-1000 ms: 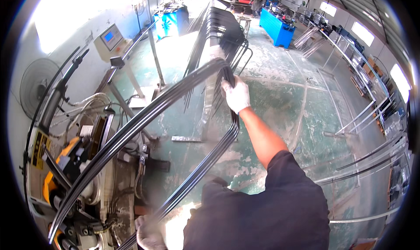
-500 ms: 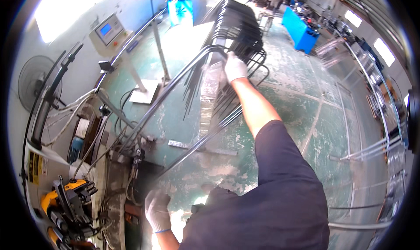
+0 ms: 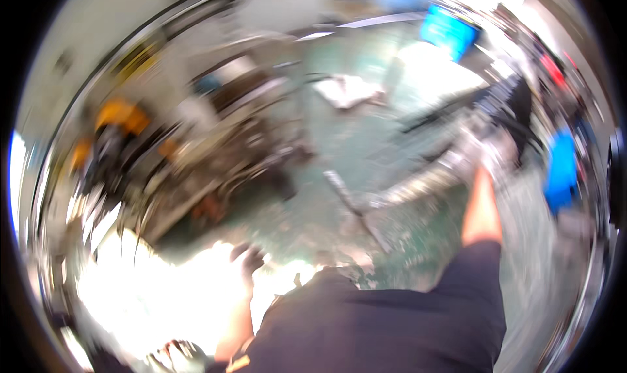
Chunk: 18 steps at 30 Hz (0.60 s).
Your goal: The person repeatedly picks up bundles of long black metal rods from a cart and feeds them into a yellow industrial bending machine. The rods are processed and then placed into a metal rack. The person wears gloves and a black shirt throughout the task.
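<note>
1. Your view has swung to the left over the last half second, smearing most outlines: the stack of bent black metal tubes now sits far over on the right, and your gloved left hand has come higher into view.
2. Scuffed green painted floor spreads ahead of you, washed out by glare at your lower left.
3. To your left stands a grey-and-brown metal machine, its parts blurred.
4. That tube stack lies at the upper right, with a long silvery beam reaching from its near end towards you.
5. One bright blue box-shaped cabinet stands beyond the stack, and a second blue cabinet to its right.
6. On the floor you have a narrow metal bar near the beam's closer end, and a flat white plate farther off.
7. An orange-yellow unit shows on the machine's left side.
8. Your white-gloved right hand reaches to the stack's near end; you cannot tell whether it grips tubes.
9. Your left hand is released, fingers loosely bent, well apart from the stack.
</note>
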Tool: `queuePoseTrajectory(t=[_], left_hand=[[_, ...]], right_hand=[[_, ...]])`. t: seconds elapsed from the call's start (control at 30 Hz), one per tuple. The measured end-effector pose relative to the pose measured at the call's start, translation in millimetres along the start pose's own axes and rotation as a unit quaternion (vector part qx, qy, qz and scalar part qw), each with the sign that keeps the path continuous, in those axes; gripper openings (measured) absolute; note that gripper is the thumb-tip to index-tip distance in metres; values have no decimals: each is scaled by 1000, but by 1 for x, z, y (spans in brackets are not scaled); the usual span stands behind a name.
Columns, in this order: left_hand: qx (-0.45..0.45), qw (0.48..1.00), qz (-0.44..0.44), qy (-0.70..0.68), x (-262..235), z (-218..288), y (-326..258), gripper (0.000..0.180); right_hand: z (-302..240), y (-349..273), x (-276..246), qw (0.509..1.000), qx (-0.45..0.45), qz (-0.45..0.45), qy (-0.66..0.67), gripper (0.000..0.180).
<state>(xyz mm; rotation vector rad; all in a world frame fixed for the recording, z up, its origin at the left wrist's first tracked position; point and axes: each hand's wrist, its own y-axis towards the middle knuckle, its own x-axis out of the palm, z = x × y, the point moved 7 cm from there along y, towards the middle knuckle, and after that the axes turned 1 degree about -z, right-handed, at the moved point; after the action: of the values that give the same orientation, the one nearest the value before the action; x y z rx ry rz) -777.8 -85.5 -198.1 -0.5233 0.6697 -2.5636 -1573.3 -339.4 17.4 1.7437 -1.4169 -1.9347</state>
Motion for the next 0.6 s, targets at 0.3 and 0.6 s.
queuePoseTrajectory(t=[0.3,0.6], left_hand=[[12,986,132,-101,-185,9,-64,41],[72,888,345,-297,-468,-22,-201,35]], right_hand=[[-107,-627,40,715,-92,-692,-40,57],[-619,-720,-271,548,-286,-602,505,29]])
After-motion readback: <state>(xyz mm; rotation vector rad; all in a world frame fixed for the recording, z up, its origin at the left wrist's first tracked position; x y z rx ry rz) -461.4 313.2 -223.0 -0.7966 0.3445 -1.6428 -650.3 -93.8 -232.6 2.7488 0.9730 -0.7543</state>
